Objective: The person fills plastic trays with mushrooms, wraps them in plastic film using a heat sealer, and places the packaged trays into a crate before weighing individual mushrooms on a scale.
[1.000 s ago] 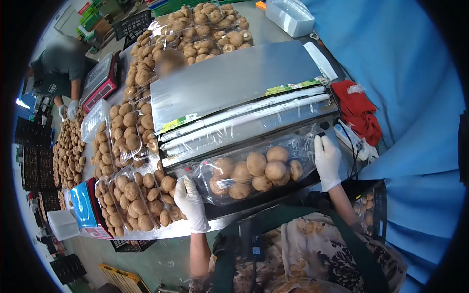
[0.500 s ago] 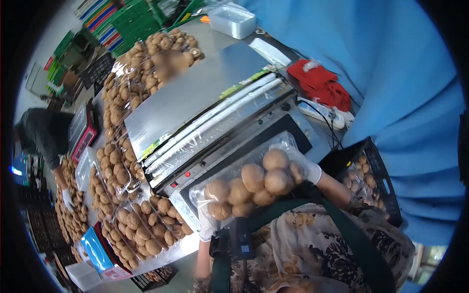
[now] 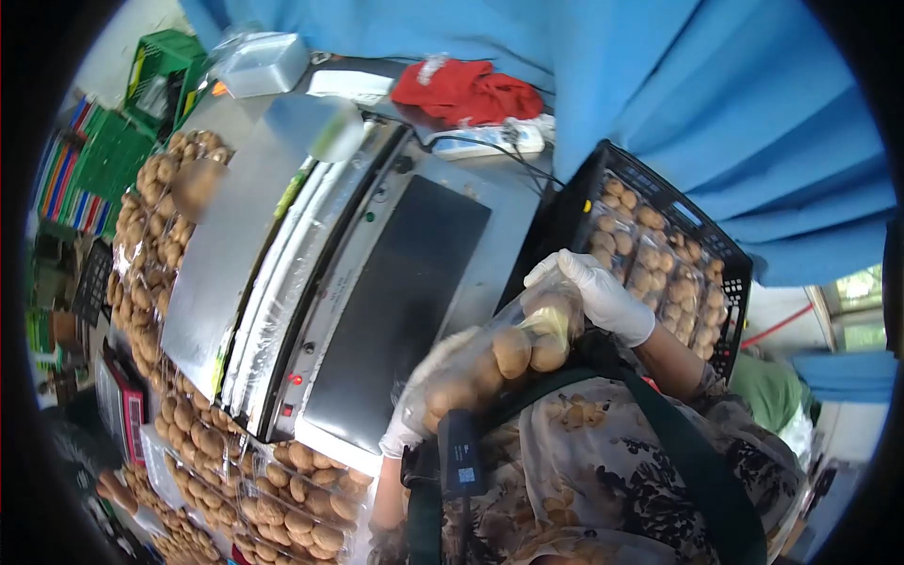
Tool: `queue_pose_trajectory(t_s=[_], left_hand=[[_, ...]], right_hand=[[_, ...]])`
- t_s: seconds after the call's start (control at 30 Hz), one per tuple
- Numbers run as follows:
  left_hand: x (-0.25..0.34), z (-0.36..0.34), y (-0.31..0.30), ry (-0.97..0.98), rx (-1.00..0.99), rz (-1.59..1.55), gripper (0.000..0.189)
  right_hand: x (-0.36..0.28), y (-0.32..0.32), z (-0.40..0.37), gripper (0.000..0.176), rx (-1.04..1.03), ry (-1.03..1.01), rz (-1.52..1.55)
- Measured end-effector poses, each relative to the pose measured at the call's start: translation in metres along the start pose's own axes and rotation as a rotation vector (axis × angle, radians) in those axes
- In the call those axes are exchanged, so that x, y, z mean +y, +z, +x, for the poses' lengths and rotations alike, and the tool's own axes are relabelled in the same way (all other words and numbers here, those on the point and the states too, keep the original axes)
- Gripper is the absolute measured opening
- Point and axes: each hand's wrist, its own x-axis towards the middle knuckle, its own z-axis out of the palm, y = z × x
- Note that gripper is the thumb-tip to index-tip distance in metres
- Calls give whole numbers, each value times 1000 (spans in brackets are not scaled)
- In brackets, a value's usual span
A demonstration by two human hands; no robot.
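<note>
A clear plastic-wrapped pack of brown mushrooms [image 3: 511, 352] is held up close to my chest, tilted, at the front of the wrapping machine. My left hand [image 3: 411, 403], in a white glove, grips its lower left end. Around its upper right end closes my right hand [image 3: 603, 299], also gloved, with the fingers over the film. The wrapping machine [image 3: 325, 273] has a bare black plate [image 3: 405, 292] beside the pack and film-covered rollers [image 3: 273, 301] behind that plate.
Right of me stands a black crate [image 3: 725, 247] holding several mushroom packs. More mushroom packs [image 3: 301, 499] lie beyond the machine's left side. At the back are a red cloth [image 3: 466, 92], a power strip [image 3: 488, 141] with cables and a clear tub [image 3: 266, 66]. Another person's arm [image 3: 118, 490] shows at lower left.
My view has swung to the right. The mushroom pack has come off the machine's black plate toward my body and the crate, tilting more, with both my hands still on it.
</note>
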Motion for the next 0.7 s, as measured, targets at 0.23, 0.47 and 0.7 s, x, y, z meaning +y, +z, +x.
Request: queue_pose_trajectory(t_s=[0.23,0.47,0.7], left_hand=[[25,19,16,239,-39,197,62],[14,132,87,-38,71,-228,44],[-5,290,139,147,146,138,44]], right_hand=[[15,-42,-33,53,131,78,5],[48,-128,-78,46,431,-104,20],[93,-274,-96,43,949,120,540]])
